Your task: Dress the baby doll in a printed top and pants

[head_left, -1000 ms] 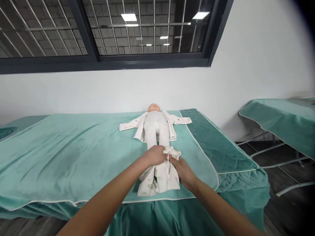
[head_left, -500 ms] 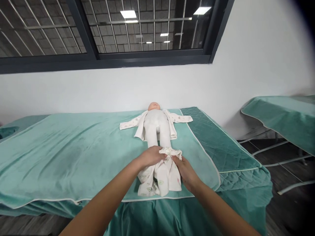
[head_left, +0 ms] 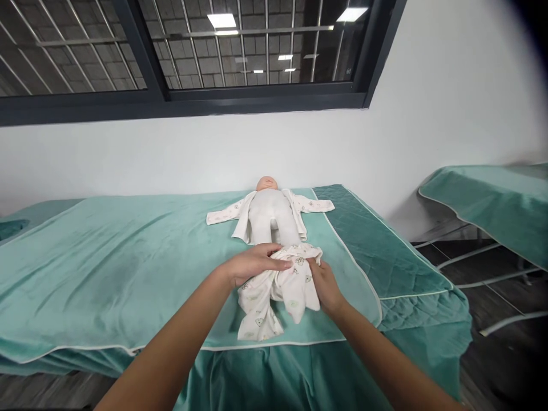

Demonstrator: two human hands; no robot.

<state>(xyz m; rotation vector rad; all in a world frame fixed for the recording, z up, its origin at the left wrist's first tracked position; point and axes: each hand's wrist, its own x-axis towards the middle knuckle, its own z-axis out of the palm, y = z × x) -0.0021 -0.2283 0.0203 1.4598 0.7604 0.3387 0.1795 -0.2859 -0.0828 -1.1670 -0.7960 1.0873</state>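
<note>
A pair of small white printed baby pants [head_left: 295, 285] is between my hands, the waistband toward the doll and the legs toward me. My left hand [head_left: 256, 264] is closed on the waistband's left side, thumb on top. My right hand [head_left: 326, 282] pinches the waistband's right side. Just beyond, a baby doll [head_left: 269, 208] with a white cloth body lies on its back, head toward the wall. Under it a printed baby jacket [head_left: 314, 205] is spread open, sleeves out to both sides. The pants and my hands hide the doll's lower legs.
The bed has a light green cover [head_left: 128, 262] with white piping over a darker quilted spread [head_left: 398, 262]. Behind it are a white wall [head_left: 214, 154] and a barred window [head_left: 265, 51]. Another green-covered bed [head_left: 492, 200] with metal legs stands at the right.
The pants have been lifted and moved a little toward the doll. Their right leg has risen and swung, and both hands have gone forward with the waistband.
</note>
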